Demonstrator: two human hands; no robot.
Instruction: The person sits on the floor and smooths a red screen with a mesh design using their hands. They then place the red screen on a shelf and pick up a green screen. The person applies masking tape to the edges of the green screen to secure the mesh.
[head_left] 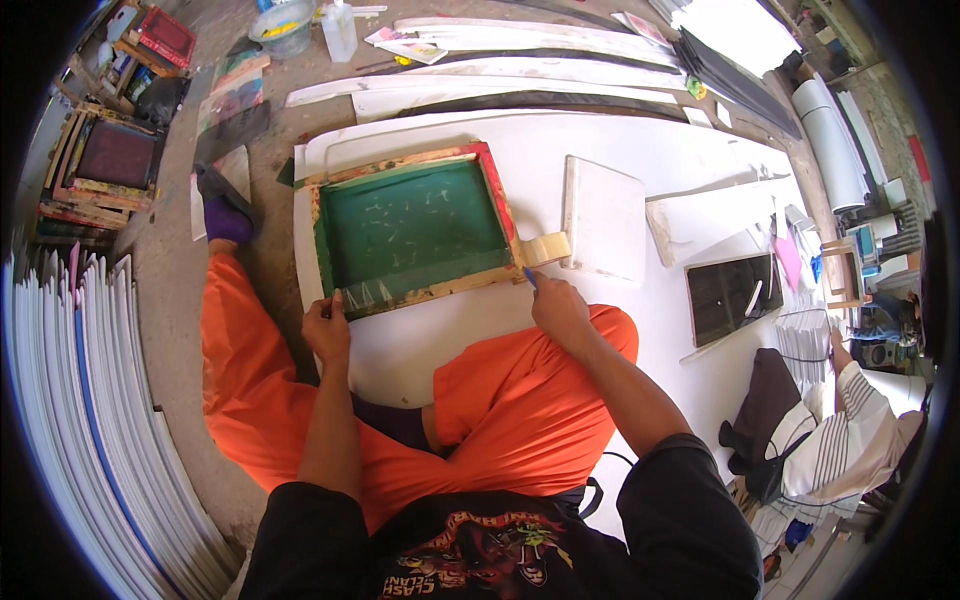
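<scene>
In front of my crossed legs a wooden screen-printing frame (492,190) with green mesh (415,222) lies tilted on a white board. Its right side is painted red. At the near left corner my left hand (327,325) has its fingers pinched together; what they hold is hidden. A pale see-through strip seems to run along the near edge of the mesh. By the near right corner my right hand (560,308) is closed round a slim blue object (529,276), mostly covered by the fingers. A yellowish tape roll (546,249) stands against that corner, just beyond this hand.
A whitish flat panel (605,218) lies right of the frame, with a dark glossy panel (735,298) farther right. Long strips (500,70) and a basin (283,28) lie beyond. Stacked sheets (90,400) stand at left. Another person's striped sleeve (845,440) shows at right.
</scene>
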